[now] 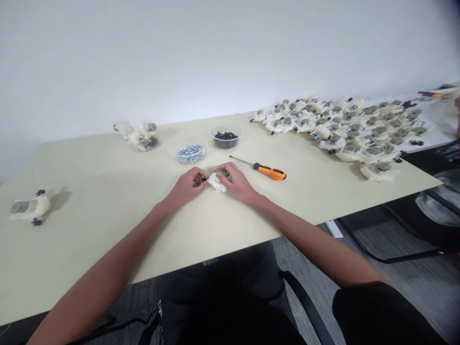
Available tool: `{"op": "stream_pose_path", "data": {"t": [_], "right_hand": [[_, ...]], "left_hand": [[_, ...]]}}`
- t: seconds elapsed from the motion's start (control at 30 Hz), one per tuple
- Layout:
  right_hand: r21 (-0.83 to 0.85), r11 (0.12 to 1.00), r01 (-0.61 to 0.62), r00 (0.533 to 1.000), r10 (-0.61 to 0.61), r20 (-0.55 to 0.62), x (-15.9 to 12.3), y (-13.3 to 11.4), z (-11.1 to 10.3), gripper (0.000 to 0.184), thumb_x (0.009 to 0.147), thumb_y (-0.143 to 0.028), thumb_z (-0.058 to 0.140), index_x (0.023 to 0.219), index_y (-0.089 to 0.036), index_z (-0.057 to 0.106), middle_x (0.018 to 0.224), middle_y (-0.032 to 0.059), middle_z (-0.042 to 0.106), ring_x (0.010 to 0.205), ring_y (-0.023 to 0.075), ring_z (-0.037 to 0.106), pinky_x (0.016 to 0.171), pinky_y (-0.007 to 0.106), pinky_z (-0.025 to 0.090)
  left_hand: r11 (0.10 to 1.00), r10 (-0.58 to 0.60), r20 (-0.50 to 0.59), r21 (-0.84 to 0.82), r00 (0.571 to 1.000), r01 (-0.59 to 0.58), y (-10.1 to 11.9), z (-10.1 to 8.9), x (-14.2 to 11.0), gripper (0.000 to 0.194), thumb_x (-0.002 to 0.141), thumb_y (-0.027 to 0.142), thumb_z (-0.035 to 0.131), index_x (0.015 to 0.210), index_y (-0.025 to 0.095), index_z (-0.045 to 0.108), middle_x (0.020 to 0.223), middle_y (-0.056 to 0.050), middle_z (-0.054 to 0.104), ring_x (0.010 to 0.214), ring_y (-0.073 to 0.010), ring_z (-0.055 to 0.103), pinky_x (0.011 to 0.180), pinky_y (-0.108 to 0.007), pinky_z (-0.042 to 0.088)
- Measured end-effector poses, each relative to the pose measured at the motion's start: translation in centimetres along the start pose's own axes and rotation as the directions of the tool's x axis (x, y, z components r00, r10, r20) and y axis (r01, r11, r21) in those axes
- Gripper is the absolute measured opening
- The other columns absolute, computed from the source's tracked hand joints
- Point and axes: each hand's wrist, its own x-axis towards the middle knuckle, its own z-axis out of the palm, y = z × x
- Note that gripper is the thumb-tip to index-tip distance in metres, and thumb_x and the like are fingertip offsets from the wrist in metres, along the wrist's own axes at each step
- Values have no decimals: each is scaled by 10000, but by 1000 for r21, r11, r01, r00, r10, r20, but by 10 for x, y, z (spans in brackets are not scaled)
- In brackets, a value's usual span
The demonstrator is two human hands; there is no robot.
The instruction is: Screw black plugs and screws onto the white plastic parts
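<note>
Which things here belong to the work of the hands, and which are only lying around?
In use: left hand, holding a small black part; right hand, on a white housing.
Lying about: screwdriver, bowl of silver parts, bowl of black parts, heap of housings.

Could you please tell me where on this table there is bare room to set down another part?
Bare tabletop lies between the lone white housing and the left hand. It is crowded at the right, around the heaped white housings.

The cream tabletop (108, 165) carries a clear bowl of silver screws (190, 154), a bowl of black parts (225, 140), an orange-handled screwdriver (269, 171), and white plastic housings (345, 129) massed toward the right end.
</note>
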Motion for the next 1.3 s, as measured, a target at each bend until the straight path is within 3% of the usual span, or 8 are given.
{"op": "stream_pose_path", "data": {"t": [0.37,0.57,0.87,1.0,1.13,1.3], "right_hand": [[19,1000,-21,1000,21,-16,3,1,0,199,909,-262,467,1048,-210,600,1005,52,581,923,168,562,796,309,446],[-91,990,111,988,-100,119,1,-3,-5,308,946,-217,380,1127,-272,624,1006,63,479,1015,196,495,932,371,407],[-205,962,178,973,-141,181,-1,-5,-6,336,943,-228,392,1147,-319,643,1051,75,437,1026,229,447,943,418,395],[-171,972,159,979,-133,155,1,-5,-4,328,945,-232,390,1121,-297,659,1005,76,446,1021,228,458,928,401,402],[-127,988,92,991,-78,110,3,-6,-4,359,932,-180,362,1099,-267,667,963,68,455,999,212,480,911,375,407],[-24,1000,-3,999,4,45,5,-9,-7,372,911,-142,351,1072,-246,670,910,48,513,959,187,508,887,344,416]], "left_hand": [[999,-35,20,-13,999,36,7,-7,1,263,863,366,513,1030,221,655,1029,-49,670,907,-180,615,830,-324,468],[996,-89,-4,8,996,89,7,-7,2,236,829,387,558,968,244,684,987,-25,703,863,-190,634,799,-322,471],[963,-168,-36,-221,985,156,-1,-3,3,370,748,359,663,1080,200,634,978,-61,692,861,-180,642,810,-336,488],[916,-228,28,-333,973,224,2,-2,2,298,770,381,651,984,176,620,878,-58,690,677,-142,621,686,-312,487],[842,-255,96,-466,962,270,7,5,1,293,785,383,658,958,161,577,778,-43,666,606,-134,617,674,-326,487],[633,-252,70,-742,965,219,7,17,1,217,774,299,688,871,129,594,746,-21,616,661,-112,600,712,-302,490]]}}
